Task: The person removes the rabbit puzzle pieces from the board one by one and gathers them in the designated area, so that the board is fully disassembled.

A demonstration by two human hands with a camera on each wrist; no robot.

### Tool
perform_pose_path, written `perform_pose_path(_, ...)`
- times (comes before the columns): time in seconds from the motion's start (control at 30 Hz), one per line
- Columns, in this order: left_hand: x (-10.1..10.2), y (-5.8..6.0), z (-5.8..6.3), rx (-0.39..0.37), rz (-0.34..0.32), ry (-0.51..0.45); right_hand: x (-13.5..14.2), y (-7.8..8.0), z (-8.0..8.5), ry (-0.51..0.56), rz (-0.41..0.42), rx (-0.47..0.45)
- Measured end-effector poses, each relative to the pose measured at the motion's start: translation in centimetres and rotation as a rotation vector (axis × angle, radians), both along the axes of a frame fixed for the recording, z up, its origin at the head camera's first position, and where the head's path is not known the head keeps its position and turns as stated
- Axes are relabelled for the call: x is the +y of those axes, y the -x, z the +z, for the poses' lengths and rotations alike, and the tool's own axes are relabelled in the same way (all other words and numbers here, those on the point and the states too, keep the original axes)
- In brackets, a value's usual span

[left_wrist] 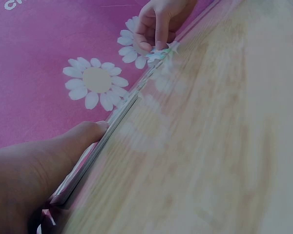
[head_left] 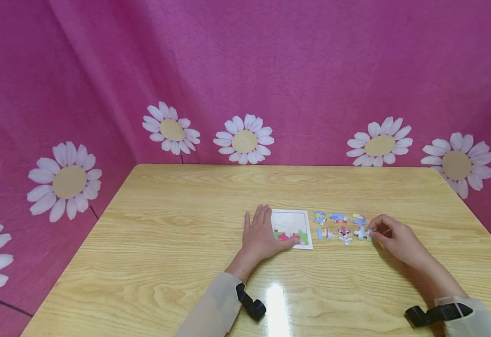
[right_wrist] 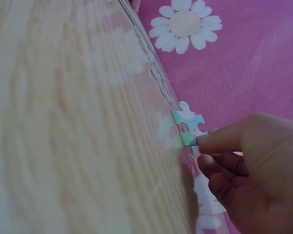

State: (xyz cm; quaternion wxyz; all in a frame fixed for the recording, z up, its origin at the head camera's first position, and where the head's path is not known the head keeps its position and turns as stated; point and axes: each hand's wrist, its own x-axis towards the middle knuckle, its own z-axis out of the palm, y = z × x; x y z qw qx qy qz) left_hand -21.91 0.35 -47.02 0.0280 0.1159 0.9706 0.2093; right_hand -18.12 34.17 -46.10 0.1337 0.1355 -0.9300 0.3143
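My left hand (head_left: 262, 238) lies over the left side of a white puzzle tray (head_left: 289, 219), its fingers straight and its thumb on the lower part. Red and green puzzle pieces (head_left: 304, 238) fill the bottom strip inside the tray. At the right, my right hand (head_left: 399, 241) pinches a pale blue and green puzzle piece (right_wrist: 188, 116) between thumb and fingers; the right wrist view shows it tilted up from the table. Between the tray and this hand lie several loose pieces, among them one with an animal face (head_left: 345, 235).
The wooden table (head_left: 165, 262) carries the tray and pieces. A pink curtain (head_left: 304, 70) with white daisies hangs behind and to the sides. Black straps with small devices (head_left: 251, 304) sit on both wrists.
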Motion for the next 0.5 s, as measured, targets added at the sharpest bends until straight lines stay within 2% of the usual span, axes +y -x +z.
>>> perform_pose_path(0.5, 0.05, 0.03, -0.1, 0.008, 0.0, -0.001, 0.36, 0.1, 0.0, -0.051, 0.005, -0.055)
